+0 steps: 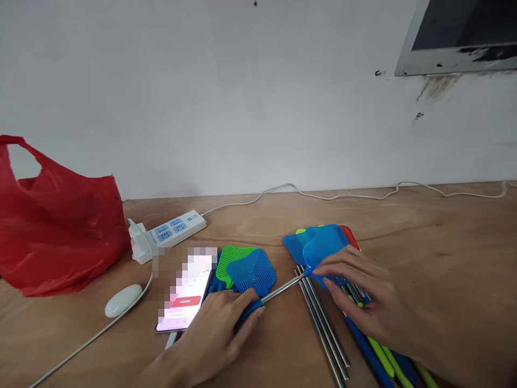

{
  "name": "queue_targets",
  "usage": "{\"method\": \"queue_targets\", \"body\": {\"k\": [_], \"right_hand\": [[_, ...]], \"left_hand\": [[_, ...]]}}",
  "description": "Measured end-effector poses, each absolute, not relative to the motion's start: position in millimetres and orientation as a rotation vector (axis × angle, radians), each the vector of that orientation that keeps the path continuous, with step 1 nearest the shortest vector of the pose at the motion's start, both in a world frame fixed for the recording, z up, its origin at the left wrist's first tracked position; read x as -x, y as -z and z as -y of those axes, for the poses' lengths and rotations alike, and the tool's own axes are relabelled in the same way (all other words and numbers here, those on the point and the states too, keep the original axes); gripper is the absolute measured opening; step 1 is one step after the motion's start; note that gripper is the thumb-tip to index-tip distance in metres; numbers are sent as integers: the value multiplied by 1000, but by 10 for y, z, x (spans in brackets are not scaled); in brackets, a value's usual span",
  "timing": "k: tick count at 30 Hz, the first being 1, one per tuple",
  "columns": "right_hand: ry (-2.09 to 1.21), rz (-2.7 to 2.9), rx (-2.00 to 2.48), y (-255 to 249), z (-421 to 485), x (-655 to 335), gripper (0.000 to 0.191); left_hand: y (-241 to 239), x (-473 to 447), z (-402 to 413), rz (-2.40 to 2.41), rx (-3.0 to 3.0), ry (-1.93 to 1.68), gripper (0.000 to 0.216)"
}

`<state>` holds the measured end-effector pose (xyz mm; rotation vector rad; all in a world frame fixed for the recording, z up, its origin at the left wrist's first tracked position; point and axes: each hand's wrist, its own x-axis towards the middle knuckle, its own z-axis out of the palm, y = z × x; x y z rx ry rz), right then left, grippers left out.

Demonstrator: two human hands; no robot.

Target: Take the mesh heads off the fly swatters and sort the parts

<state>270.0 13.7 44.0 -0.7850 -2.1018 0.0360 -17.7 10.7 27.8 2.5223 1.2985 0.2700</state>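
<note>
A blue fly swatter with a metal rod lies across both hands. My left hand is closed around its blue handle. At the other end, my right hand pinches the neck below the blue mesh head. Under that head is a stack of blue, yellow and red mesh heads. Several bare metal rods lie between my hands. Blue and green handles extend below my right wrist, which partly covers them. Just beyond my left hand lie a green swatter head and a blue swatter head.
A lit phone, partly pixelated, is left of my left hand. Farther left are a white oval device, a power strip with a plug and a red plastic bag. A white cable runs along the wall.
</note>
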Motion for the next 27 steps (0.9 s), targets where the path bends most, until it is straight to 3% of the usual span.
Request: {"method": "queue_targets", "body": {"k": [5, 10, 20, 27], "right_hand": [[277, 2425, 890, -555, -233, -2680, 22], [306, 2629, 860, -545, -346, -2662, 6], [320, 2689, 777, -442, -255, -2487, 15], [319, 2587, 866, -549, -388, -2793, 17]], "left_hand": [[-363, 160, -144, -1204, -2438, -192, 37], [-478, 144, -129, -1130, -2416, -152, 37], [-565, 32, -115, -1054, -2637, 30, 36], [-599, 215, -282, -1124, -3016, 13, 56]]}}
